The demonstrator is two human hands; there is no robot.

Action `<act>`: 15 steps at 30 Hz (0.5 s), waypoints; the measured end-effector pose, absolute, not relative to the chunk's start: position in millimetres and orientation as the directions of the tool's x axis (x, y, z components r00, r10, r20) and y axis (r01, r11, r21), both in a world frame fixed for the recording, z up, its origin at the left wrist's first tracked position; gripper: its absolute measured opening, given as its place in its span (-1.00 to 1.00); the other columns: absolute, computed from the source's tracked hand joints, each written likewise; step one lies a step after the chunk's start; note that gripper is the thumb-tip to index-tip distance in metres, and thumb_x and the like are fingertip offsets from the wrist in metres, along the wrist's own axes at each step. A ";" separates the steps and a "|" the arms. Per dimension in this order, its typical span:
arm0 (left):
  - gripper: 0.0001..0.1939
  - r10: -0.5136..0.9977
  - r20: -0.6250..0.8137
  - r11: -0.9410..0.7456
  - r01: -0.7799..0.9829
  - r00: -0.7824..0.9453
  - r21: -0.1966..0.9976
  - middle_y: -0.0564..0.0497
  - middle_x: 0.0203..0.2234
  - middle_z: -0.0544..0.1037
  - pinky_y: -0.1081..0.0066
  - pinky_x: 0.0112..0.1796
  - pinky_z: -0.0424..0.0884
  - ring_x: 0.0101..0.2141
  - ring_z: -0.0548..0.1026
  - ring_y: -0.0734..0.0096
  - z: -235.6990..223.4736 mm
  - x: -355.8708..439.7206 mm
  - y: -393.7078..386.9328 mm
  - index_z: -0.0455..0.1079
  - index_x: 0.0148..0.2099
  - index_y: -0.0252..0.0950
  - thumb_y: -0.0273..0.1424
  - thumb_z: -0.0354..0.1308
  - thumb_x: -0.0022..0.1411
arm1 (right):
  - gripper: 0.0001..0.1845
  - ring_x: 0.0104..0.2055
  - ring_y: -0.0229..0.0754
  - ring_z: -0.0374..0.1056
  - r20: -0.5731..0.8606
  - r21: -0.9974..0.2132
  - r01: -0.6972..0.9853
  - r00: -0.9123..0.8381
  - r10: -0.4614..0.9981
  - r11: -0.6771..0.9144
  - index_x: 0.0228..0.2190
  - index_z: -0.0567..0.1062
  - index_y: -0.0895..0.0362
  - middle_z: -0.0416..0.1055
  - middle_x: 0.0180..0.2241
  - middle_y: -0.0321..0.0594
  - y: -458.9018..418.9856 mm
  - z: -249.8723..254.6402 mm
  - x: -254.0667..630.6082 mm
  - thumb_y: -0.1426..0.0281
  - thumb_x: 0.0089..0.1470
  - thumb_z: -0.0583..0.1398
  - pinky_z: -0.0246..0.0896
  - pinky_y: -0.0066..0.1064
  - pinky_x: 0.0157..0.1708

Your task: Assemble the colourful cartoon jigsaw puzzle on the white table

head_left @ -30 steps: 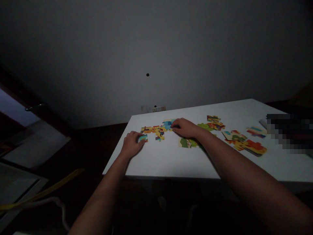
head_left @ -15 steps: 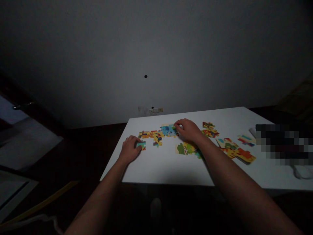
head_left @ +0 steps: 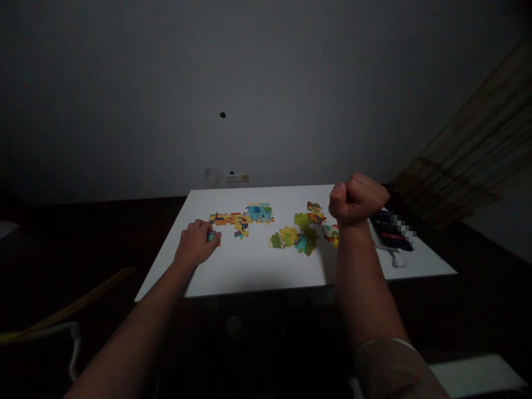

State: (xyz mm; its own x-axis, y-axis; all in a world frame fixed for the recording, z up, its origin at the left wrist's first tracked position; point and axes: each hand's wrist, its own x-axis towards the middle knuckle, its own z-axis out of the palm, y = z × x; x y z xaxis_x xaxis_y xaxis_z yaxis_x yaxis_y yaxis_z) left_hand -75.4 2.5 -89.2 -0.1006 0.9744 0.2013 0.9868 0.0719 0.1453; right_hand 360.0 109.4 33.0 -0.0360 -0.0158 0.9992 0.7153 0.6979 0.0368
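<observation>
A white table [head_left: 249, 271] carries colourful jigsaw pieces. My left hand [head_left: 195, 244] rests on the table at its left side, fingers curled over a small teal piece [head_left: 213, 237]. Just beyond it lies a joined strip of yellow and blue pieces [head_left: 243, 217]. My right hand [head_left: 357, 198] is lifted above the table's right part, closed in a fist; whether it holds anything is hidden. Below and left of that fist lie a green and yellow cluster [head_left: 293, 238] and more loose pieces [head_left: 315, 211].
A dark phone [head_left: 388, 230] with a white cable lies at the table's right edge. A wall socket [head_left: 236, 178] sits behind the table. The floor around is dark; a yellow strip [head_left: 75, 305] lies at the left. A woven blind hangs at the right.
My right hand has lifted off the joined strip and swung up to the right, closing into a fist. The view has turned right. My left hand stays by the teal piece.
</observation>
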 end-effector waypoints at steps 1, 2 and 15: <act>-0.62 0.975 0.203 0.065 0.987 -0.095 0.150 -0.25 0.04 0.59 -0.01 0.06 0.47 0.08 0.54 -0.13 -89.5 -75.9 3.0 0.55 0.00 -0.21 -0.03 0.12 0.53 | -0.45 -0.54 -0.24 -0.18 0.998 -0.007 0.718 -0.043 0.054 0.696 -0.57 -0.05 -0.05 -0.09 -0.61 -0.42 102.6 32.9 367.2 0.25 0.33 0.16 -0.26 -0.22 -0.40; -0.62 0.974 0.207 0.057 0.986 -0.089 0.154 -0.25 0.04 0.58 -0.01 0.06 0.48 0.07 0.54 -0.13 -89.8 -76.4 3.6 0.55 0.00 -0.21 -0.03 0.12 0.53 | -0.46 -0.54 -0.23 -0.13 0.987 -0.070 0.719 -0.052 0.154 0.691 -0.57 -0.02 -0.05 -0.05 -0.60 -0.42 94.9 28.6 373.4 0.25 0.35 0.16 -0.22 -0.22 -0.40; -0.56 0.966 0.252 0.030 0.992 -0.060 0.120 -0.25 -0.02 0.59 0.03 0.04 0.51 0.03 0.57 -0.12 -87.1 -72.9 -0.2 0.64 -0.01 -0.24 -0.08 0.03 0.53 | -0.39 0.24 0.34 0.34 0.435 -0.313 0.900 -0.150 0.888 0.305 0.25 0.56 0.18 0.57 0.19 0.19 5.1 -116.2 351.6 0.09 0.33 0.27 0.26 0.12 0.30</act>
